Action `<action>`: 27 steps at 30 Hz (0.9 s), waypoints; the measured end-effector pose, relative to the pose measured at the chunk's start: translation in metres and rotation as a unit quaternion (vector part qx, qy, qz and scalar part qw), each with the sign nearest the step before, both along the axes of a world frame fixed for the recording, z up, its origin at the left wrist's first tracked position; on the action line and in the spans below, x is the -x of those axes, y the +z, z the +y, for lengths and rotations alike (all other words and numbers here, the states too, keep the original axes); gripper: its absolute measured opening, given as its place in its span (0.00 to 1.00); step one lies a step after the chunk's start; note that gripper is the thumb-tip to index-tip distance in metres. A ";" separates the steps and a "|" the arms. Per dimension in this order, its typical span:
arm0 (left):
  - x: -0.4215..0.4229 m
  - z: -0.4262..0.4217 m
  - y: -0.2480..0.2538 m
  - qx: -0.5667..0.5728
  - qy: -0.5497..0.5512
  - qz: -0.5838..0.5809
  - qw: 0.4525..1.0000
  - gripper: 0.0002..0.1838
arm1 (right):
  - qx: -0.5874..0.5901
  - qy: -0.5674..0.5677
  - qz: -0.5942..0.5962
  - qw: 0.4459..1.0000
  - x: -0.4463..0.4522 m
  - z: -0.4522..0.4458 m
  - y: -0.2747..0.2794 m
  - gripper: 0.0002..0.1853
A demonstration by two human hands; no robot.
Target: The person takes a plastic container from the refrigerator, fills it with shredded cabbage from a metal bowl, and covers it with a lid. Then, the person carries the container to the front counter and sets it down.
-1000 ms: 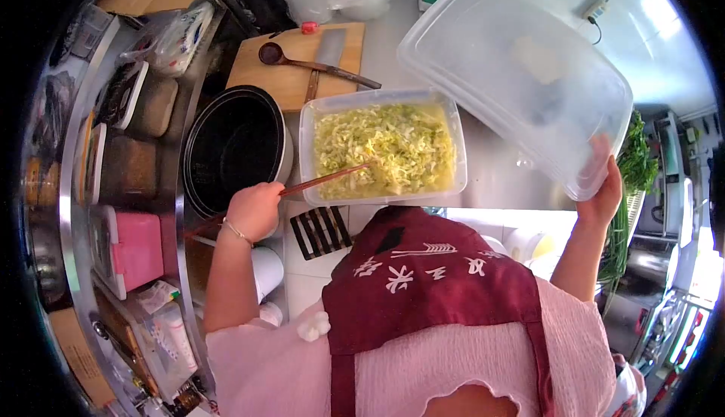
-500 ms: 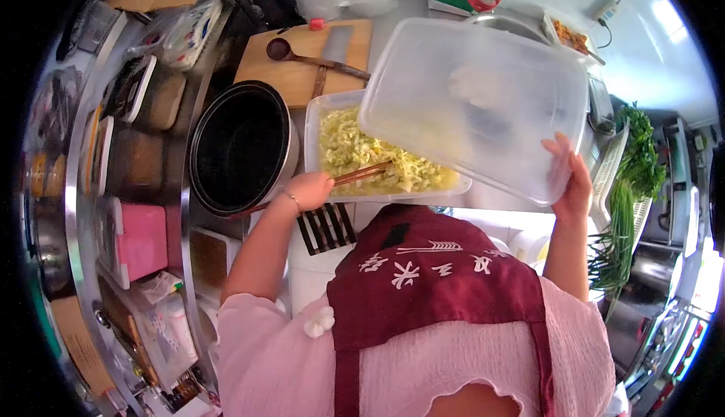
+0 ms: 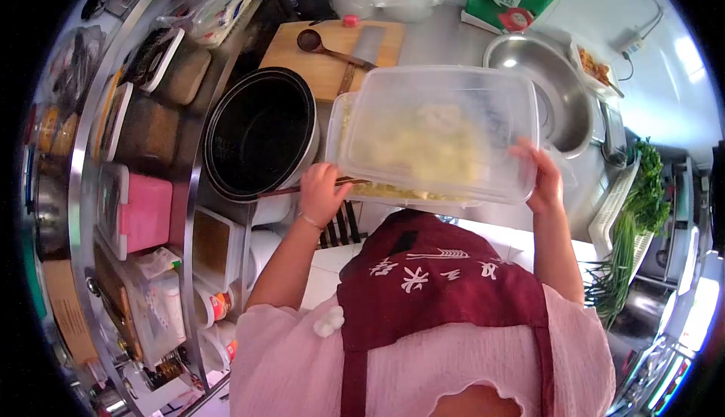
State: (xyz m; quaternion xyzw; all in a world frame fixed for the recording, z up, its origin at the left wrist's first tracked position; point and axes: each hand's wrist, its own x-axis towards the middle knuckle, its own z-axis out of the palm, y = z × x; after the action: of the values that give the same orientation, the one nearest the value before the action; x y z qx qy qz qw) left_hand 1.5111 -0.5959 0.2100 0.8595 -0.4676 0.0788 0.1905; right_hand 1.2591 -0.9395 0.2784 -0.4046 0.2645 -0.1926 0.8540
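Observation:
My left hand (image 3: 321,194) is closed round a pair of brown chopsticks (image 3: 281,191), at the front left corner of a plastic tub (image 3: 333,135). In the tub lies shredded pale green cabbage (image 3: 389,190), mostly seen blurred through a translucent plastic lid (image 3: 461,89). My right hand (image 3: 544,178) grips the lid by its right edge, fingers on top. The lid lies over most of the tub, shifted to the right, leaving a strip at the left and front uncovered. Whether it rests on the rim I cannot tell.
Left of the tub stands a black-lined round pot (image 3: 260,134). Behind are a wooden board (image 3: 291,55) with a ladle (image 3: 311,40) and a knife (image 3: 368,43). A steel bowl (image 3: 578,104) stands right, before a basket of greens (image 3: 642,190). Shelves with boxes line the left.
My right hand has lowered the lid and brought it left over the tub, uncovering the steel bowl behind. My left hand has drawn the chopsticks back towards the tub's front left corner.

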 end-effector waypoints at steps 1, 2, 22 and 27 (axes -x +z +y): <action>0.003 0.008 0.006 0.000 0.003 0.000 1.000 0.14 | -0.026 -0.002 0.002 1.000 -0.004 0.001 -0.003 0.24; 0.006 0.017 0.012 0.041 0.025 -0.004 0.999 0.11 | -0.026 0.001 0.002 1.000 -0.007 0.004 -0.007 0.24; 0.037 0.028 -0.072 0.260 0.256 0.497 0.787 0.20 | 0.518 0.171 0.495 0.676 -0.016 0.031 -0.065 0.26; 0.020 0.014 -0.087 0.310 0.243 0.497 0.774 0.20 | 0.525 0.064 0.459 0.714 -0.024 0.031 -0.085 0.27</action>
State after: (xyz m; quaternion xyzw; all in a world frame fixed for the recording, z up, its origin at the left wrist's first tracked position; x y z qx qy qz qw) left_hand 1.4912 -0.5815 0.1234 0.7586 -0.0339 -0.1749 0.6267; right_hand 1.2826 -0.9086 0.1934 -0.8427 0.4536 -0.0361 0.2878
